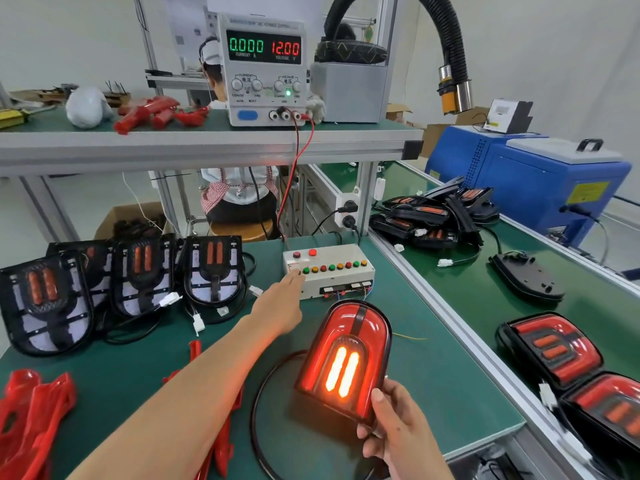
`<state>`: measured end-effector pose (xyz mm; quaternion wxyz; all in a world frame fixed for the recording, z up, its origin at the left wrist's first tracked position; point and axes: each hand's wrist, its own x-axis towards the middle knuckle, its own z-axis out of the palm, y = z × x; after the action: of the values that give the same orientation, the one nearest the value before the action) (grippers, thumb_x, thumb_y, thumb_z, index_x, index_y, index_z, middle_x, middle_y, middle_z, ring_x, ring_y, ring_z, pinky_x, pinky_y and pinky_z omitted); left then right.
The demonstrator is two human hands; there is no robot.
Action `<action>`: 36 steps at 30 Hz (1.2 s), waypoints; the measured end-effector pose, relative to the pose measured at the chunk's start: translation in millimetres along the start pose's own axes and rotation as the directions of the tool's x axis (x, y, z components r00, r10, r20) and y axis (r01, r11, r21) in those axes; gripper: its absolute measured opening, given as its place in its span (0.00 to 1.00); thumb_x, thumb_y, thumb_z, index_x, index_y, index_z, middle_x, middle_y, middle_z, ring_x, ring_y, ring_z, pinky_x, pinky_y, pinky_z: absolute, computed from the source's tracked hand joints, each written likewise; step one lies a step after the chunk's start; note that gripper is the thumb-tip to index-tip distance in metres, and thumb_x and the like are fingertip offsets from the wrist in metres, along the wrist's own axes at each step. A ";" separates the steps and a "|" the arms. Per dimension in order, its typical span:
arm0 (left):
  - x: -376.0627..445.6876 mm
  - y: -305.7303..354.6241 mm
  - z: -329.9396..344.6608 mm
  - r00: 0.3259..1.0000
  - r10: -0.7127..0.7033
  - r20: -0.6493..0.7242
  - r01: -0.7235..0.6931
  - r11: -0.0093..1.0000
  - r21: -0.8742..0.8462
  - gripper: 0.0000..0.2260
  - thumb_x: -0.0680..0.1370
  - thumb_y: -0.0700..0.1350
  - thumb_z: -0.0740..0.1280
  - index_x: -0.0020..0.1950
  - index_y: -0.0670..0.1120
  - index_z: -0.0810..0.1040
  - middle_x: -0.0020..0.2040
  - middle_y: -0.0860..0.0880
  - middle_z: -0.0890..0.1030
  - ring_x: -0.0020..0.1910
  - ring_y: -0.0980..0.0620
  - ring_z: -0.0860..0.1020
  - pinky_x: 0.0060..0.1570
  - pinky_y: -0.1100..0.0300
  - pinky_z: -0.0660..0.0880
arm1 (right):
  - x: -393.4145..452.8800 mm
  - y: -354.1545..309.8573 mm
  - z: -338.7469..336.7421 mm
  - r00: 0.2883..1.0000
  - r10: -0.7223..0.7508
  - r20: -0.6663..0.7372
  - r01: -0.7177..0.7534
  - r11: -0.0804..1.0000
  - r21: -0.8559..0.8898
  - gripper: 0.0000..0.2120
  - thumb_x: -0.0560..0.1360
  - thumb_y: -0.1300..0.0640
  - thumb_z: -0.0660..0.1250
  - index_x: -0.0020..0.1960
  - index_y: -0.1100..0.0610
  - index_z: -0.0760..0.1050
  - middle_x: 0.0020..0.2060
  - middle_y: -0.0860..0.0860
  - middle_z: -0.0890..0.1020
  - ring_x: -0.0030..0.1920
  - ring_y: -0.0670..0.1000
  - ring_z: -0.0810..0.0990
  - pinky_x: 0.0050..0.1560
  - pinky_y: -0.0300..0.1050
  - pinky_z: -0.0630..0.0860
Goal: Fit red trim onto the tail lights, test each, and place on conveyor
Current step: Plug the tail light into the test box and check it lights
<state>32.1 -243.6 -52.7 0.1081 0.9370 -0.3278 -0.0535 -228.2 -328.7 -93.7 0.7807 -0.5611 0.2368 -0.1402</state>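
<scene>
Right hand (398, 431) grips the lit red dome-shaped tail light (344, 362) upright on the green table (433, 382); left hand (280, 306), fingers extended, presses the white button box (329, 271). I'd hold steady, checking every segment glows.

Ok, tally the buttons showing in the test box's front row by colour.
Green buttons: 3
Orange buttons: 3
Red buttons: 2
Total: 8, not counting any hidden under the left hand.
</scene>
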 end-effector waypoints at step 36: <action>20.0 13.5 -3.7 0.999 0.011 -0.031 -0.007 0.991 0.137 0.35 0.77 0.36 0.64 0.81 0.51 0.54 0.75 0.42 0.60 0.69 0.41 0.65 0.51 0.49 0.74 | -0.5 1.0 -4.7 0.999 0.036 0.019 -0.036 0.998 0.043 0.10 0.83 0.58 0.61 0.63 0.59 0.73 0.38 0.59 0.81 0.32 0.54 0.78 0.26 0.43 0.75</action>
<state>40.2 -265.8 -46.5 0.0491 0.9414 -0.3332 -0.0155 -231.2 -331.9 -95.7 0.7972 -0.5409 0.2368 -0.1262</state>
